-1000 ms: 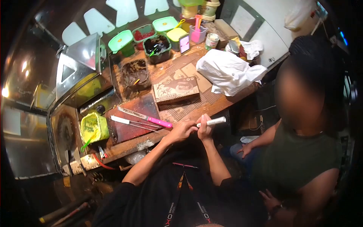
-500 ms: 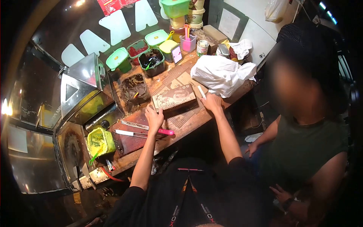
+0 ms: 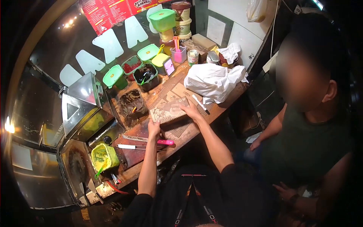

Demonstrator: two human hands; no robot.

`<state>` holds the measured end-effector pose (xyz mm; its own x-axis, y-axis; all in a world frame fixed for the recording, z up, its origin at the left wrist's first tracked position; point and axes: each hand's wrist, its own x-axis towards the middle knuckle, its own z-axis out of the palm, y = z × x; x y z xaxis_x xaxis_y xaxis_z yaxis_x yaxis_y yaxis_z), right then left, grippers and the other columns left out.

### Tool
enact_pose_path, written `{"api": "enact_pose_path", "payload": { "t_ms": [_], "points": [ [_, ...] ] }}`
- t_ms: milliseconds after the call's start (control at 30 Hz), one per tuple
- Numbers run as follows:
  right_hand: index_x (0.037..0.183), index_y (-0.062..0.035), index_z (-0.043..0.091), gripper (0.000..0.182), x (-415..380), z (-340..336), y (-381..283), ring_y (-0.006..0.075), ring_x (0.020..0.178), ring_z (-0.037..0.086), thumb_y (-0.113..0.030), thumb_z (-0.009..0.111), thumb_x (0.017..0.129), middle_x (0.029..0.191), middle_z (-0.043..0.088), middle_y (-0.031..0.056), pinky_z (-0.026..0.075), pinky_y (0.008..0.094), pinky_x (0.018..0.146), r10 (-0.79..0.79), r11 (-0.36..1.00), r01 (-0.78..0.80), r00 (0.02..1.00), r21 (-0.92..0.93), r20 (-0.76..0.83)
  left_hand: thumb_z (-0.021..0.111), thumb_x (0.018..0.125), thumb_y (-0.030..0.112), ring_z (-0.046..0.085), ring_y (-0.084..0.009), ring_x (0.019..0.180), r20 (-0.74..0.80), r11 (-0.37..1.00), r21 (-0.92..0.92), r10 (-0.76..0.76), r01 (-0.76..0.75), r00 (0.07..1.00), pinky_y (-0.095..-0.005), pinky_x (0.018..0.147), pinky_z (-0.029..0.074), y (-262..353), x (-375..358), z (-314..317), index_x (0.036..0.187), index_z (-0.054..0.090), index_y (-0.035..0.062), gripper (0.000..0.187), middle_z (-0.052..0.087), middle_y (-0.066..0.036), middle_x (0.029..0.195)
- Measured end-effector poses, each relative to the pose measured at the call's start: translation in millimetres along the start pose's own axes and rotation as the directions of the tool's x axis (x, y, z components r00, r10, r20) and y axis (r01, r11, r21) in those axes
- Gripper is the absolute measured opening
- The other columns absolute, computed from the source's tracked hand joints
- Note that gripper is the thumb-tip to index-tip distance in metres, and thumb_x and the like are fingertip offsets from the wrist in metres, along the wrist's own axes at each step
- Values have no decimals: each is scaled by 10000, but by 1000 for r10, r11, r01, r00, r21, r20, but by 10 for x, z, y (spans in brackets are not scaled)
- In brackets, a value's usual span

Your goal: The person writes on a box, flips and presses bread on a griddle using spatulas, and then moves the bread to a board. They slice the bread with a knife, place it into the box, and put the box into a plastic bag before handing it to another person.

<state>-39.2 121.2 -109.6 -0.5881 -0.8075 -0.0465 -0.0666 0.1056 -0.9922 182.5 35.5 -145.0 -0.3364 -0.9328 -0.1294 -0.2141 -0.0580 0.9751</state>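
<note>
A printed brown cardboard box (image 3: 166, 112) is between my hands over the worktop. My left hand (image 3: 154, 128) grips its near left corner, thumb on top. On the right side, my right hand (image 3: 192, 110) holds the box with its fingers over the upper edge. A white marker with a black end (image 3: 200, 104) lies just right of my right hand, on the cardboard. Close by my left wrist are a pink-handled knife (image 3: 164, 142) and a white-handled tool (image 3: 126, 146), both resting on the dark red board (image 3: 132, 158).
A smeared brown tub (image 3: 133, 104), a dark sauce tub (image 3: 146, 76) and a yellow-green tub (image 3: 104, 157) stand around the worktop. White plastic bags (image 3: 213, 81) lie at the right. A metal-lidded cooker (image 3: 81, 102) is at the left. A person (image 3: 310, 132) sits to my right.
My right hand has put the marker down on the worktop and moved left onto the box. My left hand has closed on the box's corner. The camera view has shifted slightly.
</note>
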Motion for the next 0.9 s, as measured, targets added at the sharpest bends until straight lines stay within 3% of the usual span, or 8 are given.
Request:
{"api": "enact_pose_path", "payload": {
  "t_ms": [167,233,433,633,700,767,833,900],
  "points": [
    [1245,6,486,593,-776,-555,-497,207,1060,565,-95,693,699,1152,582,117,455,305,889,174,767,-324,936,554,306,542,869,38,573,-178,995,214,981,-169,-55,93,975,-283,870,438,487,-462,-10,1266,478,-25,407,627,-125,1102],
    [1256,23,473,572,-1073,-816,-331,212,1070,567,-98,655,728,1172,577,126,460,315,904,314,605,-495,868,624,385,546,887,79,584,-205,1032,266,987,24,149,-161,952,-298,882,446,797,-559,98,1243,496,-29,375,625,-150,1119],
    [1281,-2,468,556,-1782,-1210,-536,273,1142,538,-125,608,758,1244,552,138,438,390,969,134,266,-46,991,963,10,563,916,166,607,-167,933,477,912,96,310,-399,823,-307,797,480,2200,-526,671,1102,577,-23,265,642,-117,1016],
    [1276,-39,491,530,-1606,-1666,-771,302,1198,485,-245,608,802,1297,526,120,368,505,1004,9,205,344,935,916,-354,699,763,213,604,-357,860,481,509,116,723,-853,496,-423,781,480,2783,273,1927,943,571,-31,329,628,-201,905],
    [1263,-46,507,507,-1466,-1733,-1208,260,1165,508,-203,618,794,1273,540,97,377,445,995,-8,186,419,905,889,-425,755,679,251,602,-352,877,464,203,239,835,-950,295,-454,798,477,2612,607,2371,936,549,-39,438,617,-212,896],
    [1264,-30,502,503,-1293,-1798,-1533,261,1172,504,-202,611,804,1270,540,106,369,444,1005,-41,216,452,890,865,-455,752,628,253,620,-371,819,702,203,436,532,-877,473,-450,741,506,2682,587,2478,843,586,-40,400,625,-223,820],
    [1263,3,487,491,-1074,-1889,-1684,312,1189,496,-213,585,833,1272,536,140,365,482,1014,-57,289,508,855,811,-515,694,646,214,634,-382,725,687,290,445,497,-847,531,-434,639,519,2628,740,2571,731,622,-21,260,629,-224,733],
    [1256,0,492,475,-848,-1902,-1908,299,1187,497,-224,576,847,1270,535,141,360,461,1019,-72,342,479,871,808,-486,611,695,154,640,-294,618,508,706,169,535,-687,675,-379,551,508,2656,810,2553,659,626,-32,190,617,-174,641]
  ]
}}
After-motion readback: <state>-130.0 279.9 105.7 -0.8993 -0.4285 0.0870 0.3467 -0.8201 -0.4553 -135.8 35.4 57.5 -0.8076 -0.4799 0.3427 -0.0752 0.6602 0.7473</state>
